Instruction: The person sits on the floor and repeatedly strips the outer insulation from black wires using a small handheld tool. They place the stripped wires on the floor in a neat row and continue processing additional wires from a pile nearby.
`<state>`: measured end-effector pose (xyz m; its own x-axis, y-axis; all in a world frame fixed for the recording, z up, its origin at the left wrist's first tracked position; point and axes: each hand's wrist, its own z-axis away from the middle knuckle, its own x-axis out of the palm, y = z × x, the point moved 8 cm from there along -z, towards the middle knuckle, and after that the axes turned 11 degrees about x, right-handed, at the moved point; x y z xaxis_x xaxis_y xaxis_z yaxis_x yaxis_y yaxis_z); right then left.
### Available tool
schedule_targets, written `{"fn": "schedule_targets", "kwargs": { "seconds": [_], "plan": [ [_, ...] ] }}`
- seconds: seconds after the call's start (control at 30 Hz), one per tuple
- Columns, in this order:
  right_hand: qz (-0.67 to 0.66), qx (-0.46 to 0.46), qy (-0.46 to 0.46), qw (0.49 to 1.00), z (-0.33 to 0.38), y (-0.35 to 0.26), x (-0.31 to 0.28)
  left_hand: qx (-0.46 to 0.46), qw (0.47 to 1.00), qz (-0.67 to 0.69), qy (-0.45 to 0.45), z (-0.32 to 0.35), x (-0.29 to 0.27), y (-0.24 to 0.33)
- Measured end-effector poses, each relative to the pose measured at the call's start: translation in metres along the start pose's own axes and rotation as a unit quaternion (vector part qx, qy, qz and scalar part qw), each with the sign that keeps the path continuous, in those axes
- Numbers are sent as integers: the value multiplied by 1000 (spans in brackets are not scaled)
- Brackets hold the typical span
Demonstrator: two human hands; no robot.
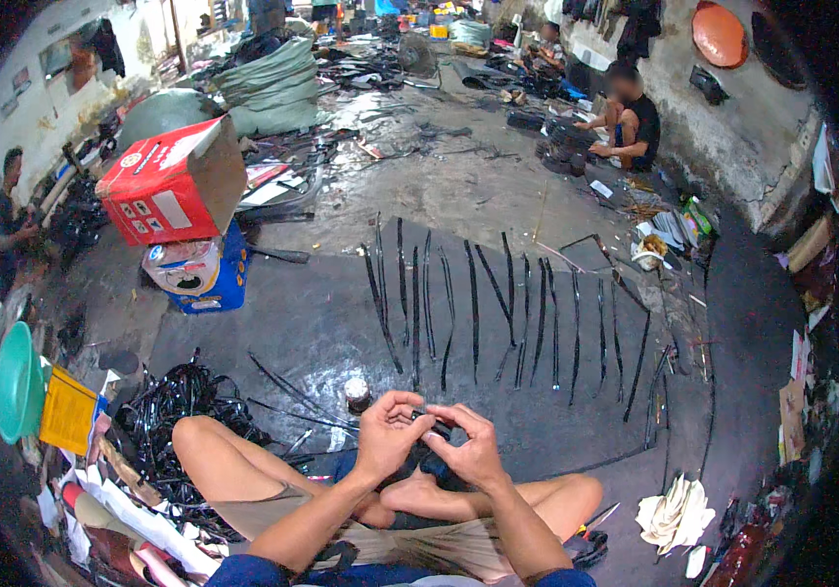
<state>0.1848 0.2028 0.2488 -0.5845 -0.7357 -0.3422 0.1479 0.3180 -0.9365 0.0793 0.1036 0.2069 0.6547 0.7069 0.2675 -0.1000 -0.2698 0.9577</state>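
Observation:
My left hand (390, 435) and my right hand (468, 452) meet in front of my crossed legs, fingers pinched. Between them is a short piece of black strip (431, 421), partly covered by the fingers. Just beyond my left hand stands a small round container (357, 394) with a pale, shiny top. Several long thin black strips (475, 323) lie roughly side by side on the dark sheet (537, 421) ahead of me. To the left is a tangled heap of glossy black strips (184, 411), with a few loose strips (287, 382) between it and the container.
A red carton (170, 186) sits on a blue box (209, 279) at the left. Nearer are a green basin (18, 382) and a yellow panel (69, 409). A crumpled cream cloth (674, 514) lies right. A person (634, 122) sits by the right wall, another (10, 210) far left.

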Motion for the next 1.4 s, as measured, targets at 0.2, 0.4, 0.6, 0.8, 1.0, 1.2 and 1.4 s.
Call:
{"fn": "schedule_targets", "kwargs": {
  "seconds": [0.2,0.4,0.6,0.8,1.0,1.2,1.4],
  "plan": [
    [99,-76,46,991,8,-26,-8,-29,997,68,24,2,-1,-8],
    [98,-77,74,989,18,-28,-11,-40,993,105,41,12,2,-7],
    [82,-86,104,987,25,-40,-12,-96,955,273,60,36,8,-21],
    [134,-152,102,974,34,-74,-8,-59,966,247,54,28,-7,7],
    [139,-180,84,970,38,-92,1,16,971,214,109,1,-56,50],
    [137,-152,46,978,49,-72,4,25,975,152,158,-36,-122,60],
    [132,-109,17,985,62,-45,0,13,945,146,292,-67,-222,49]
  ]
}}
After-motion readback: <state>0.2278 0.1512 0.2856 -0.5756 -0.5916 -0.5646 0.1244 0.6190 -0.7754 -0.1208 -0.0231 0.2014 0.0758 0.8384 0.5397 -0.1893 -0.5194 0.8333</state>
